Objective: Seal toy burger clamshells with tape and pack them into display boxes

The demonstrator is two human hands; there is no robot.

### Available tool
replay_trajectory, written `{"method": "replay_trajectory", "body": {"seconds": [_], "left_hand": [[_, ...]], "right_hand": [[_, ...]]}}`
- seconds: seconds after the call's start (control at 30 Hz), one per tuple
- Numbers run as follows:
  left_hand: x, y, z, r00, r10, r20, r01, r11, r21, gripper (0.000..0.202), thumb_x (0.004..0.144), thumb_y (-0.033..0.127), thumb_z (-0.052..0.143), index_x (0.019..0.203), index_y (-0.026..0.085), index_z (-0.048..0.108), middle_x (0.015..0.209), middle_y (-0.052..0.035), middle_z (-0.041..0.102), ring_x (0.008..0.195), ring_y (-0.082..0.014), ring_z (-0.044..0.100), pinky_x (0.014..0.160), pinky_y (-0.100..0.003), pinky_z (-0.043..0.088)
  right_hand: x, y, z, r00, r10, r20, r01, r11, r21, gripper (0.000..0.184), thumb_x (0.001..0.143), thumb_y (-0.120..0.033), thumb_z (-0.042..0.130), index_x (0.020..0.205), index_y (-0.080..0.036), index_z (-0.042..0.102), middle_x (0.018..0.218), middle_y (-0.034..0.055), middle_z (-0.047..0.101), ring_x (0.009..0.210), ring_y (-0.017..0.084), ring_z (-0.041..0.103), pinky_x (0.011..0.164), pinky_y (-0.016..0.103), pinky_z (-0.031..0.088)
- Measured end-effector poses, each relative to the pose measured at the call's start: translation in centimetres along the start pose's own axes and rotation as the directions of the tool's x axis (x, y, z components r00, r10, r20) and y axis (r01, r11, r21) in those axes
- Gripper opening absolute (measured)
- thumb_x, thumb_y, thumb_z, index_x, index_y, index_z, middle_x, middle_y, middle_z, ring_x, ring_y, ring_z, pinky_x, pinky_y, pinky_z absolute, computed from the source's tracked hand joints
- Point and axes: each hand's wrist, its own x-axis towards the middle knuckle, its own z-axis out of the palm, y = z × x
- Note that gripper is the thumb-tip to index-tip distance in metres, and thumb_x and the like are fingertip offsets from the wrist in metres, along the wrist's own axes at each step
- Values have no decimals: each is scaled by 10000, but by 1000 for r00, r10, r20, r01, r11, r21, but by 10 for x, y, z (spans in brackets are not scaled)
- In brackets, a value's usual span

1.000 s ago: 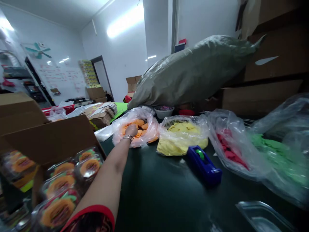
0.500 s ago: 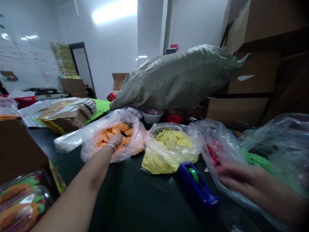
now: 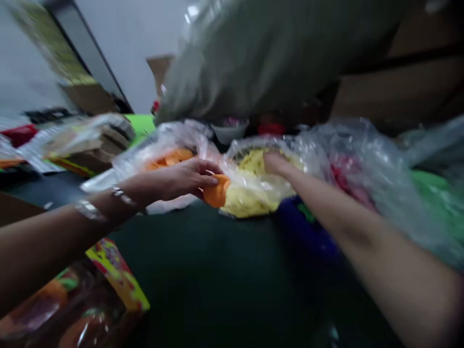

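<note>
My left hand [image 3: 190,178], with bracelets at the wrist, is closed on a thin orange disc [image 3: 216,191], its kind unclear, held above the dark table [image 3: 217,261]. Just behind is an open plastic bag of orange discs [image 3: 172,158]. My right hand [image 3: 276,162] reaches into a clear bag of yellow pieces [image 3: 250,195]; its fingers are hidden among them. Under my right forearm a blue tape dispenser [image 3: 308,229] is partly covered.
To the right lie bags of red pieces [image 3: 350,179] and green pieces [image 3: 431,191]. A large grey-green sack [image 3: 268,63] looms behind, with a white bowl [image 3: 229,130] below it. A colourful windowed box [image 3: 116,275] sits at lower left.
My left hand has come out of the orange bag, moving right with an orange disc. My right hand has gone from near the red pieces into the yellow bag. The view has shifted.
</note>
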Motion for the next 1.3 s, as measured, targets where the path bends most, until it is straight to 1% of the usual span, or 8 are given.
{"method": "replay_trajectory", "body": {"seconds": [0.1,0.17,0.27,0.37,0.63,0.9,1.07,1.3], "left_hand": [[-39,31,69,918,136,373,-90,986,-139,175,840,168,571,946,193,709,822,34,708,741,-143,653,634,-194,474],[-65,49,108,803,169,572,-101,984,-149,211,842,122,548,929,228,710,827,39,712,744,-135,653,639,-181,476],[-94,61,152,683,192,705,-139,981,-132,243,864,112,519,997,228,687,862,17,706,748,-120,642,646,-172,471],[-107,60,180,647,208,733,-202,974,-99,239,870,112,513,1046,179,661,889,-12,694,757,-114,632,654,-172,459],[-123,51,222,750,226,621,-299,954,14,218,847,96,503,1029,163,603,890,-32,677,735,-134,614,616,-197,441],[-149,36,254,856,394,334,-467,867,173,144,891,169,435,1009,163,517,955,-65,627,793,-173,564,720,-277,450],[-149,45,254,890,372,264,-433,871,231,171,886,174,438,953,152,594,875,-58,659,750,-169,592,687,-263,448],[-150,68,249,874,360,326,-447,859,250,215,843,112,463,968,171,628,865,-22,683,726,-129,616,607,-194,448]], "right_hand": [[1,14,5,992,91,88,-91,996,-9,259,950,-273,535,1156,-129,598,1199,89,603,1039,218,615,864,422,516],[1,18,5,991,97,91,-98,995,6,488,1012,-170,163,1159,57,570,1281,129,510,1134,191,565,928,374,394],[-12,9,-9,997,74,19,-74,997,33,415,996,-157,260,1160,61,572,1233,173,565,1199,272,520,955,393,363],[-46,-7,-40,996,-35,-85,44,993,105,221,917,-149,522,1125,-110,584,1117,134,661,1126,307,572,939,433,421],[-210,-23,-124,985,-169,17,159,954,253,126,828,-163,591,941,-149,645,828,49,667,752,194,621,681,294,466],[-361,-33,-127,949,-67,307,-164,728,666,132,871,-248,534,955,-191,618,849,9,653,754,165,593,674,278,455],[-406,-39,-107,947,62,314,-305,476,825,180,883,-322,524,986,-186,581,869,21,636,773,171,592,676,283,464],[-434,-34,-111,920,229,319,-381,320,867,285,835,-407,572,1001,-176,575,860,22,627,759,170,570,670,286,448]]}}
